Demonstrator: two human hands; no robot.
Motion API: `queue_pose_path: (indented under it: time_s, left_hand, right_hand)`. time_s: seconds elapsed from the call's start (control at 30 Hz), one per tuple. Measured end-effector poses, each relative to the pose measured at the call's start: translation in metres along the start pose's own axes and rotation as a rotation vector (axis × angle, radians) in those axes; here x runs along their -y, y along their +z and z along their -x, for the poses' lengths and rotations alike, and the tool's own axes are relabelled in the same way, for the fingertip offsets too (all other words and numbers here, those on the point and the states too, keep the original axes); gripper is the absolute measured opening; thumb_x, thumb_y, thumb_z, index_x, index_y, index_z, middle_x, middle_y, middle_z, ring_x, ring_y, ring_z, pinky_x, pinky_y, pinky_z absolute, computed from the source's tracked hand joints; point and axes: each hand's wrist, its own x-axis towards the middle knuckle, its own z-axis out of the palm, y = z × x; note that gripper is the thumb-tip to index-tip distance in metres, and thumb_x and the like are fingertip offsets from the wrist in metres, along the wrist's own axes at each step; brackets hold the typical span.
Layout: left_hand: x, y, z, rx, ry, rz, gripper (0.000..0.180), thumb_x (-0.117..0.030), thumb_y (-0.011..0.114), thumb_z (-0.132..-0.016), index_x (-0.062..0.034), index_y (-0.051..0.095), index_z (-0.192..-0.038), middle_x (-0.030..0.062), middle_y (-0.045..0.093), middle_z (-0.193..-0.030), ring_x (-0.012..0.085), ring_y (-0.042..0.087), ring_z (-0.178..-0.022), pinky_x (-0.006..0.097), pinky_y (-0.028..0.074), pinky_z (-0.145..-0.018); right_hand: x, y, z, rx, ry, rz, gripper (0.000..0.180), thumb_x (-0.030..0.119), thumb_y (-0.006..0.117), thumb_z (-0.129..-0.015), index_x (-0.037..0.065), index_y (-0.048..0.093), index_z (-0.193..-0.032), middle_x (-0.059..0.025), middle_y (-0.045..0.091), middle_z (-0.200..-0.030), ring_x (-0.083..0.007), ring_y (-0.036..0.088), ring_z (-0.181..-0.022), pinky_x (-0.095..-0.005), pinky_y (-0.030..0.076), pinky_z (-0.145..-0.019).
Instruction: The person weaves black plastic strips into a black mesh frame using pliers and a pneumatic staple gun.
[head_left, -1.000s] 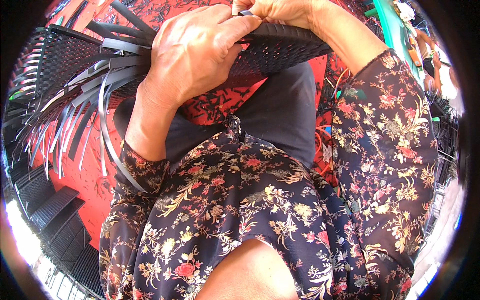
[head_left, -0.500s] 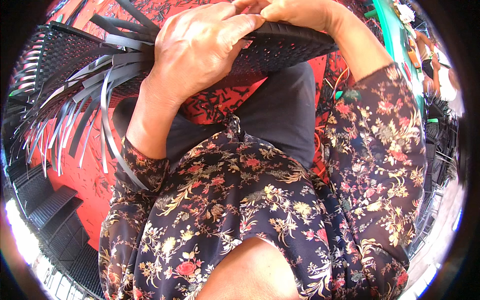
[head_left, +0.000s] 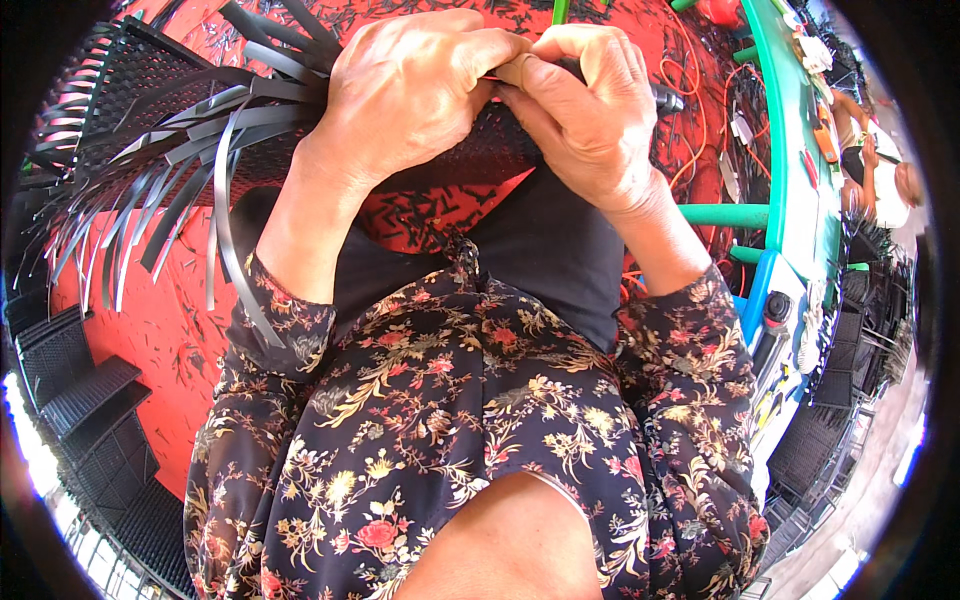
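Observation:
Both my hands meet at the top centre, over a dark woven piece of flat black strips (head_left: 490,138) that lies above my lap. My left hand (head_left: 400,100) is closed on the near edge of this woven piece, and its knuckles hide much of it. Loose flat black strip ends (head_left: 190,130) fan out to the left beside that wrist. Thumb and fingers of my right hand (head_left: 590,110) are pinched together against the left fingertips. What lies in that pinch is hidden.
Black strip scraps (head_left: 420,215) litter the red floor (head_left: 190,400). A green-framed table (head_left: 775,130) with tools stands to the right, with an orange cord (head_left: 690,150) near it. Black woven furniture (head_left: 95,385) is at lower left. Another person (head_left: 880,180) sits at far right.
My right hand has moved back from the far edge, turned, and come in closer to the left fingertips. The woven piece has tipped down. My left hand has shifted slightly right.

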Motion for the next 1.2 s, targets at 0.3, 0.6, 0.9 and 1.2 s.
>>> queue_pose_path:
  time_s: [0.3,0.6,0.9,1.2]
  left_hand:
    - [0.006,0.007,0.01,-0.044,-0.008,0.011,0.03,-0.01,0.074,-0.071,-0.0103,0.067,-0.099,0.0071,0.061,-0.076,0.0285,0.063,-0.073,0.037,0.05,-0.062]
    - [-0.001,0.008,0.005,-0.07,0.019,-0.016,0.032,-0.013,0.072,-0.07,-0.0133,0.064,-0.101,0.005,0.058,-0.075,0.0279,0.062,-0.069,0.039,0.05,-0.058]
    - [-0.016,0.011,0.016,-0.027,0.012,-0.135,0.031,-0.017,0.069,-0.07,-0.0139,0.064,-0.101,0.0028,0.057,-0.077,0.0239,0.061,-0.074,0.037,0.049,-0.062]
    - [-0.02,0.013,0.017,-0.015,0.041,-0.11,0.035,-0.018,0.065,-0.069,-0.0083,0.065,-0.103,0.0054,0.059,-0.083,0.0247,0.062,-0.078,0.037,0.05,-0.067]
  right_hand:
    - [0.01,-0.005,0.013,-0.21,0.09,-0.405,0.013,-0.005,0.07,-0.077,0.001,0.06,-0.085,-0.0122,0.065,-0.09,-0.0235,0.066,-0.077,-0.0276,0.051,-0.063]
    - [0.047,0.001,0.009,-0.292,0.733,-1.158,0.009,0.001,0.056,-0.093,0.002,0.048,-0.089,-0.0043,0.056,-0.073,-0.0058,0.048,-0.06,-0.0189,0.04,-0.054]
    - [0.056,-0.018,0.023,-0.061,0.589,-0.824,0.015,-0.004,0.06,-0.089,0.002,0.047,-0.082,-0.0054,0.051,-0.073,-0.0115,0.05,-0.064,-0.025,0.045,-0.059]
    - [0.063,-0.008,0.032,-0.07,0.309,-0.585,0.015,-0.01,0.062,-0.079,0.0,0.051,-0.08,-0.0116,0.051,-0.072,-0.0277,0.052,-0.063,-0.0331,0.045,-0.057]
